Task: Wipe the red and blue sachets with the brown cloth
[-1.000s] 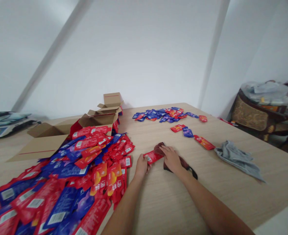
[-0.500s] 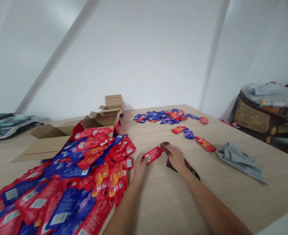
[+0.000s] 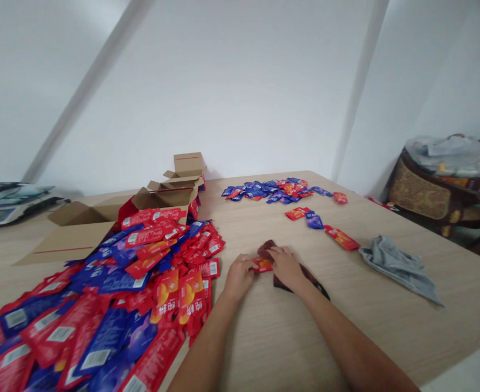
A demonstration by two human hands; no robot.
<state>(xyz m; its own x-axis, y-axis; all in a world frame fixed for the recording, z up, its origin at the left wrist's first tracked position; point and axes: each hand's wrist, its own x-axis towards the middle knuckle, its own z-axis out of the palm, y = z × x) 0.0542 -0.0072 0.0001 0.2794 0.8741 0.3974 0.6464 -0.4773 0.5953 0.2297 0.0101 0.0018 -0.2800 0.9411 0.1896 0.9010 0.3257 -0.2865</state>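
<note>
A red and orange packet (image 3: 263,265) is pinched in my left hand (image 3: 240,276) just above the table, its right end running under the other hand. My right hand (image 3: 288,267) is closed over a dark brown, soft-looking thing (image 3: 267,248), whose kind I cannot make out, and presses it at the packet. More dark brown material with a black loop (image 3: 324,290) sticks out below the right hand and wrist. Close to my left forearm lies a big heap of red and blue packets (image 3: 142,296).
Open cardboard boxes (image 3: 71,239) stand behind the heap. Farther back lies a smaller spread of packets (image 3: 270,190). A single red packet (image 3: 341,238) rests beside a grey cloth (image 3: 397,267) at right. A scale-like device (image 3: 15,204) sits far left, a loaded chair (image 3: 423,190) far right.
My left hand has moved right, closer to my right hand, which has shifted slightly left. The packet now shows an orange face instead of its barcode side, and less of it is visible.
</note>
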